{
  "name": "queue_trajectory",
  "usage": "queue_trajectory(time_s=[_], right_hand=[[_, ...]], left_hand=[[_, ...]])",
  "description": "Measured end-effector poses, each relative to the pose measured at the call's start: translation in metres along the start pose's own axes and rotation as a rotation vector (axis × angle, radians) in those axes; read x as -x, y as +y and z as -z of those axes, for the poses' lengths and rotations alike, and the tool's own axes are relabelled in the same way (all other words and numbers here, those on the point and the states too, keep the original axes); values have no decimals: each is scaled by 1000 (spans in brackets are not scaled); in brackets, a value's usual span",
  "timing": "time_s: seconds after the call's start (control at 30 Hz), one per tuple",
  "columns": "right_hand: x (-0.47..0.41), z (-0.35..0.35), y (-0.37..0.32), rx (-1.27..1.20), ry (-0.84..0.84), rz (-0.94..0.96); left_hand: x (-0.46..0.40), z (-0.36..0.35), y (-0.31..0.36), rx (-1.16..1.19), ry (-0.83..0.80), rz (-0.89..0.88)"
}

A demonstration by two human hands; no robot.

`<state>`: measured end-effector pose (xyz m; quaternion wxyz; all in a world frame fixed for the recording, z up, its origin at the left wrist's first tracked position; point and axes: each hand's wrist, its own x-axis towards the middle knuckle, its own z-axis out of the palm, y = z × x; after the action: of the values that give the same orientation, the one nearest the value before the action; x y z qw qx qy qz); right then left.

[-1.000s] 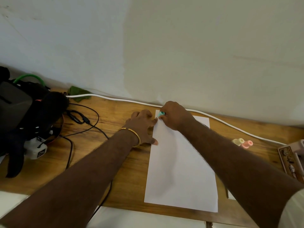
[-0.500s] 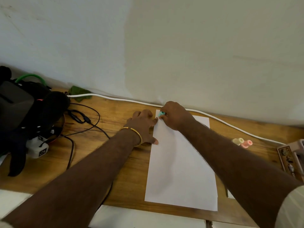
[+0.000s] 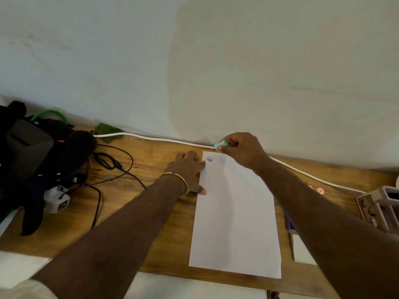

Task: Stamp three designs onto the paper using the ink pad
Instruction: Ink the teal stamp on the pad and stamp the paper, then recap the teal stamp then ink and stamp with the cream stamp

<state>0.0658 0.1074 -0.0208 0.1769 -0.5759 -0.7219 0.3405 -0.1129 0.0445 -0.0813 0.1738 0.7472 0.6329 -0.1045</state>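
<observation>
A white sheet of paper (image 3: 235, 216) lies on the wooden table (image 3: 151, 212). Near its far left corner is one round purple stamp mark (image 3: 209, 159). My right hand (image 3: 241, 149) holds a small teal stamp (image 3: 220, 145) lifted just above the paper's far edge, to the right of the mark. My left hand (image 3: 187, 169) lies flat on the table, fingertips and thumb pressing the paper's left edge. A purple ink pad (image 3: 290, 224) peeks out beside my right forearm, mostly hidden. A pink stamp (image 3: 320, 190) lies to the right.
A white cable (image 3: 151, 138) runs along the wall. Black bags and gear (image 3: 32, 165) with black cords (image 3: 116, 169) fill the left side. A pinkish box (image 3: 380, 208) stands at the right edge; a white card (image 3: 302, 249) lies beside the paper.
My right hand has lifted the teal stamp off the paper and moved it up and right, uncovering a purple mark. The left hand has stayed on the paper's edge.
</observation>
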Motion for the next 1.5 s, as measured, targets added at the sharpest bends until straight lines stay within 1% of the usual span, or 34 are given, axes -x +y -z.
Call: queue_trajectory(time_s=[0.1,0.3,0.47,0.6,0.73,0.83,0.9,0.97,1.03,1.17,1.27,1.43,1.5], right_hand=[[6,2,0,-86,-9,-36],[11,2,7,-135,3,-90],[16,4,15,-304,9,-167],[24,7,21,-500,-22,-215],[38,14,26,-741,-68,-246],[53,21,30,-926,-70,-297],[67,30,35,-1047,-53,-331],[85,39,43,-1155,-24,-360],[105,52,52,-1247,12,-377],[143,74,74,-1366,76,-361],[164,85,92,-1438,127,-346],[186,95,123,-1495,176,-348],[191,98,133,-1509,186,-354]], left_hand=[[1,2,2,-1,-3,2],[6,11,8,3,-31,24],[7,18,14,38,-49,51],[7,18,19,102,-41,94],[6,19,23,80,-53,119],[7,22,25,84,-56,118],[10,26,27,137,-28,119],[13,30,32,169,35,112],[15,35,44,163,78,89],[18,34,83,133,65,1],[14,27,117,160,64,-70],[5,15,172,154,53,-167],[1,11,191,145,78,-212]])
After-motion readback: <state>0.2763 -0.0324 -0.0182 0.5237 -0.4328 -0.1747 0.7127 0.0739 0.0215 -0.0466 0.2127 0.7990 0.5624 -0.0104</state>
